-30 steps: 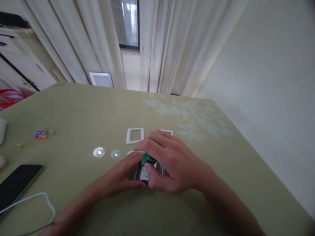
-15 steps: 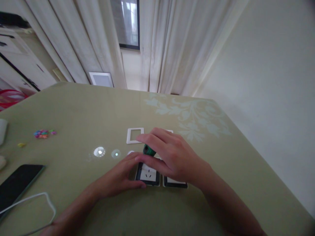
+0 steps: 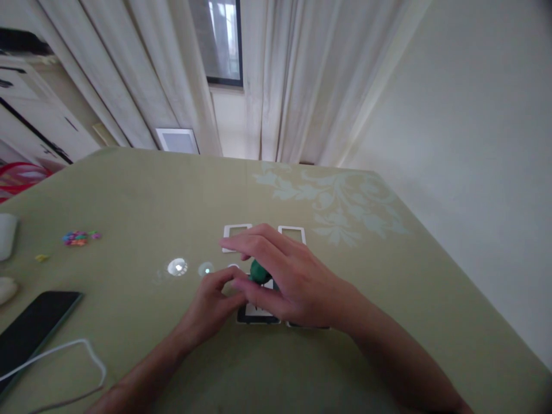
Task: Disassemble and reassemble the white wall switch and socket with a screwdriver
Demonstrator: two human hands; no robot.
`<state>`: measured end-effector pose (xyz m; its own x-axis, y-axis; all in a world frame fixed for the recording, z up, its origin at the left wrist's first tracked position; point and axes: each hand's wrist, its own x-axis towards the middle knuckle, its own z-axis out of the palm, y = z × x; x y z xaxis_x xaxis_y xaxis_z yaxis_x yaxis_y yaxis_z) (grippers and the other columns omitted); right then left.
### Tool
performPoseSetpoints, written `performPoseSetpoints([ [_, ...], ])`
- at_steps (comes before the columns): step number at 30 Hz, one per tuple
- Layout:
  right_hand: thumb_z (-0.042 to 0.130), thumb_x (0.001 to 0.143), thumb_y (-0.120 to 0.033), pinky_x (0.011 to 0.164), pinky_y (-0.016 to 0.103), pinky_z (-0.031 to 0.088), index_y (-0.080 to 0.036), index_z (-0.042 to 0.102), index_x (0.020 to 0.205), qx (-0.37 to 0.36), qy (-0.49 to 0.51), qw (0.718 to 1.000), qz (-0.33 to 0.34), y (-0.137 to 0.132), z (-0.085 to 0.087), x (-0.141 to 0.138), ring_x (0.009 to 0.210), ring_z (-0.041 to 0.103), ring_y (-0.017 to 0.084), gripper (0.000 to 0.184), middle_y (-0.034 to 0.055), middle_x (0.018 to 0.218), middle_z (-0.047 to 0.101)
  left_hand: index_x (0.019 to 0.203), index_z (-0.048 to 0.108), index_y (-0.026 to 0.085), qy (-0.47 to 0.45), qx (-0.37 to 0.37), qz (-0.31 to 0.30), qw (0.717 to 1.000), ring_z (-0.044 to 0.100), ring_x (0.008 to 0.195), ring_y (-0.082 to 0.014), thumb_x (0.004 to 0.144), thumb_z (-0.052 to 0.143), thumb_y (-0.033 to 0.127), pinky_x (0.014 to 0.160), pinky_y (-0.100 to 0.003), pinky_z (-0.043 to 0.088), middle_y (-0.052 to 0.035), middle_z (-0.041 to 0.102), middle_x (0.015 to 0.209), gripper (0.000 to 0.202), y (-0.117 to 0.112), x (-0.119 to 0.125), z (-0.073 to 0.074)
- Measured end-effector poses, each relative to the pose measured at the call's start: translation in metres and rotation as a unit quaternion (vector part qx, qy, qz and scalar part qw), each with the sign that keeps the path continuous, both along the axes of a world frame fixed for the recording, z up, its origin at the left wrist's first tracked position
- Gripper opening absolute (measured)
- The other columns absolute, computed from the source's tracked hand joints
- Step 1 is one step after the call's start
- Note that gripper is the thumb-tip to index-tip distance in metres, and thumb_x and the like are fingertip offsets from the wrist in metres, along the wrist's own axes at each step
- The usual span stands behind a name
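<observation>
My right hand (image 3: 297, 279) is closed round the green handle of a screwdriver (image 3: 259, 271), its index finger stretched over the top. Below it lies a white wall socket (image 3: 255, 311) with a dark border, largely covered by my fingers. Thumb and fingers of my left hand (image 3: 213, 307) pinch together at the socket's upper left, beside the screwdriver; what they grip there is hidden. A second socket (image 3: 308, 327) sits under my right hand with only its lower edge showing. Beyond my hands are two white cover frames (image 3: 226, 231) (image 3: 293, 228), the left one partly covered.
To the left lie a dark phone (image 3: 37, 322), a white cable (image 3: 92, 353), a pile of small colourful pieces (image 3: 76, 238) and a yellow piece (image 3: 41, 258). White objects (image 3: 6, 236) stand at the table's left edge. A wall (image 3: 483, 172) borders the right side.
My left hand has drawn its thumb up from the socket's lower edge into a pinch by the screwdriver. My right hand has turned slightly, and more of the green handle shows.
</observation>
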<state>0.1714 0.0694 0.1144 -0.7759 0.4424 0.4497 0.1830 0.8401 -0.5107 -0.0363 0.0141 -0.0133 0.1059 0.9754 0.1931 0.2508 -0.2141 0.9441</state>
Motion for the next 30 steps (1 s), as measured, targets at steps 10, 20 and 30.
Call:
performPoseSetpoints([
  [10,0.063,0.109,-0.031,0.113,0.039,0.055,-0.017,0.047,0.154,-0.028,-0.008,1.0,0.001,0.003,-0.005,-0.002,0.135,0.062,0.023,0.049,0.0134,0.146,0.064,0.076,0.071,0.019,-0.082,0.023,0.009,0.996,0.061,0.065,-0.014,0.083,0.085,0.02,0.063,-0.021,0.053,0.0034,0.071,0.071,0.016,0.004,-0.003,0.0],
  [20,0.058,0.112,-0.032,0.112,0.042,0.055,-0.022,0.041,0.158,-0.045,-0.017,0.999,0.008,0.003,-0.007,-0.002,0.139,0.062,0.024,0.05,0.0133,0.154,0.063,0.079,0.076,0.019,-0.114,0.006,-0.029,0.993,0.067,0.072,-0.0159,0.09,0.085,0.024,0.069,-0.022,0.056,0.0008,0.073,0.075,0.015,0.005,-0.006,0.004],
  [30,0.061,0.11,-0.036,0.105,0.04,0.058,-0.023,0.041,0.16,-0.045,-0.022,0.999,0.003,0.003,-0.009,-0.004,0.131,0.067,0.024,0.056,0.0115,0.15,0.066,0.072,0.075,0.019,-0.108,0.024,0.005,0.994,0.063,0.066,-0.0167,0.083,0.091,0.031,0.074,-0.028,0.06,0.0013,0.07,0.068,0.023,0.004,-0.002,0.014],
])
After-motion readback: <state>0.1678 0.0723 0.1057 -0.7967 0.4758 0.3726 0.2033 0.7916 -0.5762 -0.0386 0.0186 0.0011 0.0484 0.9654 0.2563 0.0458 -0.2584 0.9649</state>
